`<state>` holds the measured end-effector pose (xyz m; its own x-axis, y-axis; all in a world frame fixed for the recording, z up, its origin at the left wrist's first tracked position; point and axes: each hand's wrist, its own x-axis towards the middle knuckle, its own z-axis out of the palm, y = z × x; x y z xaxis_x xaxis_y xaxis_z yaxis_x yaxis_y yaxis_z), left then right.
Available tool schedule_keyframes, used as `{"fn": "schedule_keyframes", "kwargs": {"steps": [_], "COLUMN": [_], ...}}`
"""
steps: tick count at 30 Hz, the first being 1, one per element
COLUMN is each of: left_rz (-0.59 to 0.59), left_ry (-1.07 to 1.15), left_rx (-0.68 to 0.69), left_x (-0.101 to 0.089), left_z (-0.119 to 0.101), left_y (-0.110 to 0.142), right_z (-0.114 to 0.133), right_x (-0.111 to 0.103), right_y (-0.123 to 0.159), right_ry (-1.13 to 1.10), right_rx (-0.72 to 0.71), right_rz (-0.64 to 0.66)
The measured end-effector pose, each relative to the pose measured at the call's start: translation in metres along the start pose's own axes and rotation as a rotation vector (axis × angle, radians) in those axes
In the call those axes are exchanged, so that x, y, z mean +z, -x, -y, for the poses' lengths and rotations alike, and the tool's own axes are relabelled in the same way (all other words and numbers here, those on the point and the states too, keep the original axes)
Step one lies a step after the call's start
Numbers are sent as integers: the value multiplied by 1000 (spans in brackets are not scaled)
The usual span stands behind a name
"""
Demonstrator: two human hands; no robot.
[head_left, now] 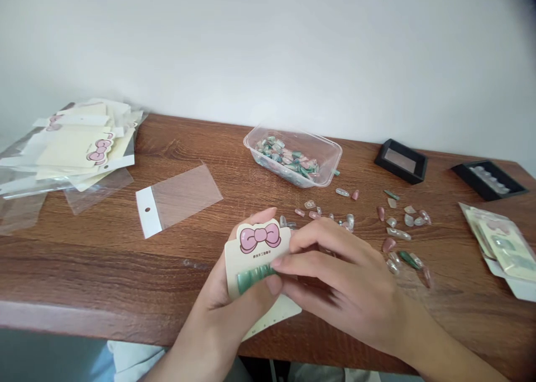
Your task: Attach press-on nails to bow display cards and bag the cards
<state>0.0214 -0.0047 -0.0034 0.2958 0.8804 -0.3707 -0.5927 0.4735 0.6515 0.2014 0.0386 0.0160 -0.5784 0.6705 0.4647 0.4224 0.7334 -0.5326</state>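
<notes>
My left hand (221, 309) grips a cream backing card (237, 264) printed with a pink bow, holding it upright from below. A row of green press-on nails (253, 277) lies across the card's lower part. My right hand (339, 281) comes in from the right, its fingertips pressed against the right end of that row. Part of the card is hidden behind my fingers. Several loose press-on nails (396, 231) in pink, green and clear tones lie on the table just beyond my right hand.
A clear plastic tub (293, 156) of nails stands behind my hands. A clear bag with a white header (178, 199) lies to the left, beside a pile of cards and bags (71, 147). Two black boxes (401, 161) and a stack of packaged cards (498, 248) sit at right on the wooden table (84, 270).
</notes>
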Motion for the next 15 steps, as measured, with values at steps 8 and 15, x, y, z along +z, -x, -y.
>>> {"fn": "schedule_keyframes", "kwargs": {"steps": [8,15], "left_rz": [-109,-391], "left_ry": [153,80], "left_rx": [-32,149], "left_x": [5,-5], "left_z": [-10,-26], "left_y": [-1,0], "right_z": [-4,-29], "right_x": [-13,-37], "right_y": [-1,0], "right_ry": [57,194], "right_rx": [-28,212], "right_rz": [-78,-251]}}
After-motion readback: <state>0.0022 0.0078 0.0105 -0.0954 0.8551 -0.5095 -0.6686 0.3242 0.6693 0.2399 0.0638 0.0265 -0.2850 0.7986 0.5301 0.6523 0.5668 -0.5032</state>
